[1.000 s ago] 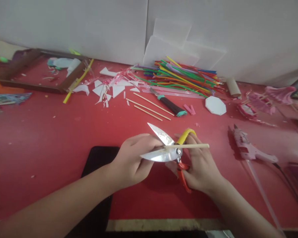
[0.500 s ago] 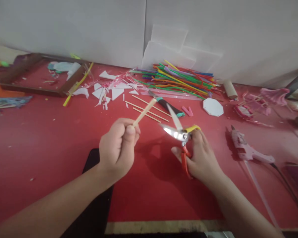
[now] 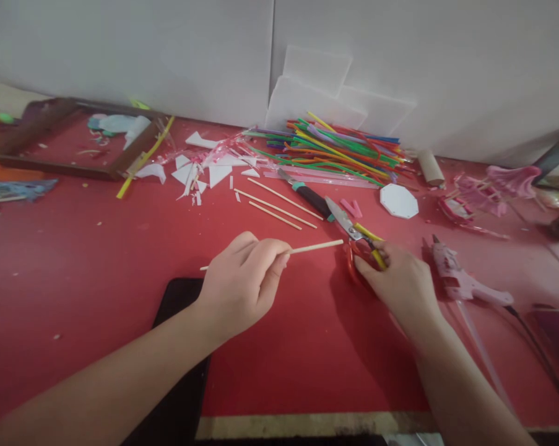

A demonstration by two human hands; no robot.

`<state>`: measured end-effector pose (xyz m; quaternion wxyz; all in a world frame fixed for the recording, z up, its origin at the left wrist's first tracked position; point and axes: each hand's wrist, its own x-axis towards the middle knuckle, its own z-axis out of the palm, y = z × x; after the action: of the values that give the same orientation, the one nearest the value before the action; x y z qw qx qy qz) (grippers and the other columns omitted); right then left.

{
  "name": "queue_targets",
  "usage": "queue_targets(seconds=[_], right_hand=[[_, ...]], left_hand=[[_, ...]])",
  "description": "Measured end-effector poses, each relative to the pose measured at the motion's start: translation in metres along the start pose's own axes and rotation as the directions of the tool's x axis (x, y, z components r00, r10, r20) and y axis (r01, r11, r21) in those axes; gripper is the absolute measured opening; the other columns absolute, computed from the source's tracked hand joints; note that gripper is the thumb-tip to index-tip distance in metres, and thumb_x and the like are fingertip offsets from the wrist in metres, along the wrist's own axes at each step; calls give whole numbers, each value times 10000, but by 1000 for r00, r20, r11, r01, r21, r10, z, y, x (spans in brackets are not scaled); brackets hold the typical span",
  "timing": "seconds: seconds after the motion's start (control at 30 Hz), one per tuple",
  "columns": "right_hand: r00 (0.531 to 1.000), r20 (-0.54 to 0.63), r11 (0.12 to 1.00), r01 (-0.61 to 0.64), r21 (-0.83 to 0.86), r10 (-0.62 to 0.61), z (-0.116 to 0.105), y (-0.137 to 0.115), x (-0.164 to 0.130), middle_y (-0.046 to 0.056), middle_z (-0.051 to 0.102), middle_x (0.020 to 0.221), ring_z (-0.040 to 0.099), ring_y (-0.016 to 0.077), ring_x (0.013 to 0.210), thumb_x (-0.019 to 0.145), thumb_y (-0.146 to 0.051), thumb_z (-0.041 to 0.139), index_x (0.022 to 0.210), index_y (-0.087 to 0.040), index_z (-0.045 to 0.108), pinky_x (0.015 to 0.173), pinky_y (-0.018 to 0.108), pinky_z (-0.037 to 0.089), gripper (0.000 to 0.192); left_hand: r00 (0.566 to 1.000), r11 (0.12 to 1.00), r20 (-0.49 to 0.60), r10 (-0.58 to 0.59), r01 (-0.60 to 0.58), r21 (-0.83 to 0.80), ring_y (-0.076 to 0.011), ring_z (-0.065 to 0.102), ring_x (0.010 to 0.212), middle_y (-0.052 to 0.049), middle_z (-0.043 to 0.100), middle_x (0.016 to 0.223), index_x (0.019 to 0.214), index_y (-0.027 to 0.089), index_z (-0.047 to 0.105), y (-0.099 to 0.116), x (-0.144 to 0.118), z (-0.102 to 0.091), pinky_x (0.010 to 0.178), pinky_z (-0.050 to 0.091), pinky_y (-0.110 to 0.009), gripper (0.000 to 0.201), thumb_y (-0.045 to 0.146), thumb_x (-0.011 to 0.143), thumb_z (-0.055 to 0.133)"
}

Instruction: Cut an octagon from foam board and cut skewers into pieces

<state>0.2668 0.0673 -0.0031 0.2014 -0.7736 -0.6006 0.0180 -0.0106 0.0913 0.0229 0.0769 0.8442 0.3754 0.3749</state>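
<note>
My left hand is closed round a thin wooden stick, whose longer visible end points right and whose other end peeks out at the left. In my right hand is a pair of pruning shears with red and yellow handles, the metal blades pointing up and left. The stick's right tip lies close beside the shears' red handle. Beyond my hands, several loose wooden sticks rest on the red table near a utility knife with a black and teal handle.
At the back lies a heap of coloured pipe cleaners; white scraps are left of it. A white octagon and a pink glue gun lie right. A brown frame sits far left, a black flat object under my left arm.
The stick has turned from slanting upward to nearly level, its tip now towards the shears. My right hand has shifted slightly right, and the shears' blades have come together from wide apart.
</note>
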Motion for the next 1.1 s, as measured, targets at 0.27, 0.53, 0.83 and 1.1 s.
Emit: queue_targets(seconds=[0.27, 0.53, 0.83, 1.1], right_hand=[[864, -320, 883, 449, 139, -389, -16, -27, -16, 110, 676, 1041, 638, 300, 1012, 825, -111, 538, 1033, -238, 642, 924, 522, 492, 265], [758, -109, 693, 636, 340, -643, -10, -58, -38, 39, 739, 880, 703, 159, 781, 951, -145, 552, 1045, -199, 609, 715, 279, 562, 122], [764, -103, 714, 635, 294, -637, -9, -60, -38, 55, 707, 779, 658, 185, 702, 937, -137, 526, 916, -187, 634, 643, 312, 531, 121], [784, -73, 741, 609, 283, -617, -5, -60, -40, 59, 722, 796, 677, 185, 700, 945, -154, 520, 915, -191, 621, 628, 305, 538, 111]], left_hand=[[980, 975, 144, 139, -161, 152, -189, 508, 674, -20, 656, 705, 921, 166, 631, 1, -1, 5, 624, 428, -315, 170, 183, 986, 475], [932, 935, 258, 254, -304, 181, -199, 539, 616, -17, 618, 674, 893, 155, 643, 7, -3, 9, 549, 406, -319, 218, 93, 929, 437], [940, 955, 264, 216, -259, 144, -197, 626, 638, -37, 678, 733, 962, 146, 641, 7, -5, 12, 552, 460, -300, 225, 99, 925, 424], [948, 973, 269, 172, -206, 106, -196, 638, 648, -40, 686, 734, 923, 157, 647, 6, -6, 14, 572, 481, -297, 210, 133, 943, 440]])
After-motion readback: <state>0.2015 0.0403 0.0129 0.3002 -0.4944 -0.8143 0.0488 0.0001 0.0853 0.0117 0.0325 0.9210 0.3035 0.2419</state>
